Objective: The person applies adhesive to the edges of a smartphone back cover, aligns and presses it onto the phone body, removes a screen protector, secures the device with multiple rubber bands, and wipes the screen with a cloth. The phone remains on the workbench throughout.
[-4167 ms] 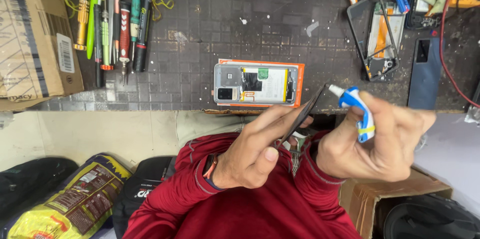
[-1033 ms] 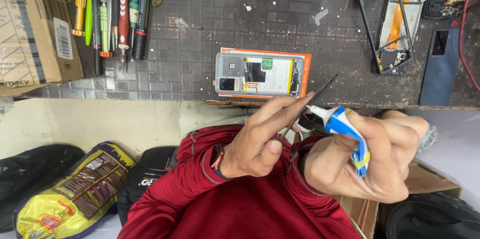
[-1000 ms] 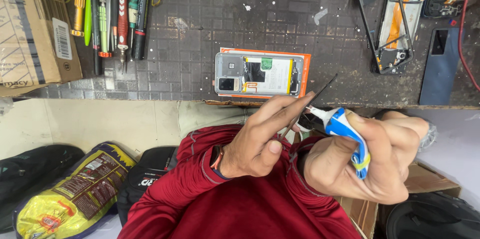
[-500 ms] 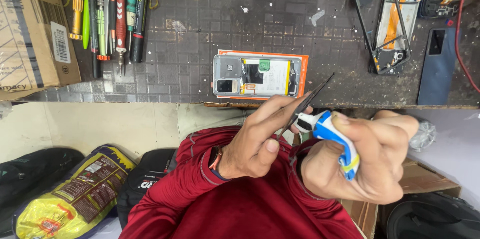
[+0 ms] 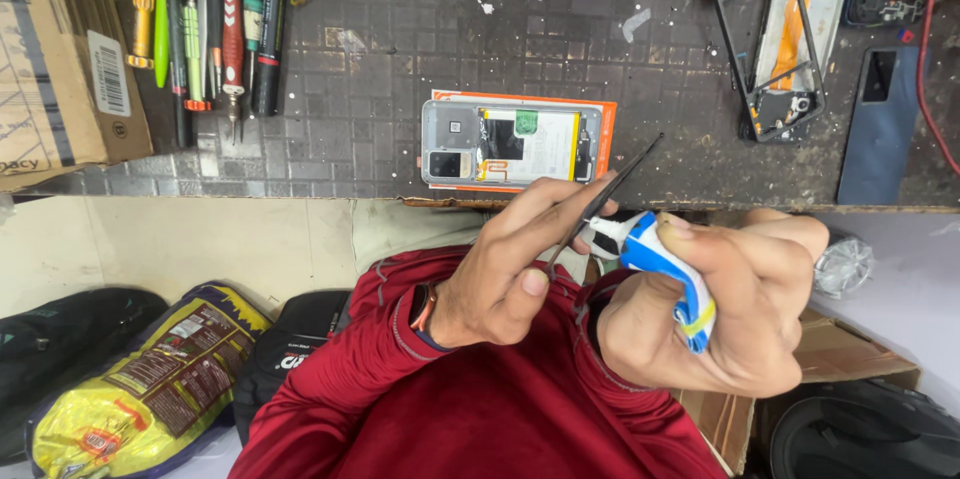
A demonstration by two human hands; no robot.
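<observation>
My left hand [image 5: 495, 284] pinches thin black tweezers [image 5: 612, 187], whose tips point up and to the right. My right hand [image 5: 745, 314] is closed around a small blue and white tube [image 5: 662, 261] with a yellow band. The tube's white nozzle sits right against the tweezers' shaft. Both hands hover in front of my red shirt, just below the table edge. Beyond them, an opened phone [image 5: 510, 144] with its battery and circuit board showing lies on an orange cover on the dark grid mat [image 5: 400, 39].
A row of screwdrivers and pens [image 5: 215, 29] lies at the back left beside a cardboard box [image 5: 60, 59]. A stripped phone frame [image 5: 785, 39] and a dark blue back cover [image 5: 880, 129] lie at the right. Bags [image 5: 150, 389] sit on the floor below.
My right hand has lowered and brought the tube's nozzle in against the tweezers. The left hand has kept its grip and hardly moved.
</observation>
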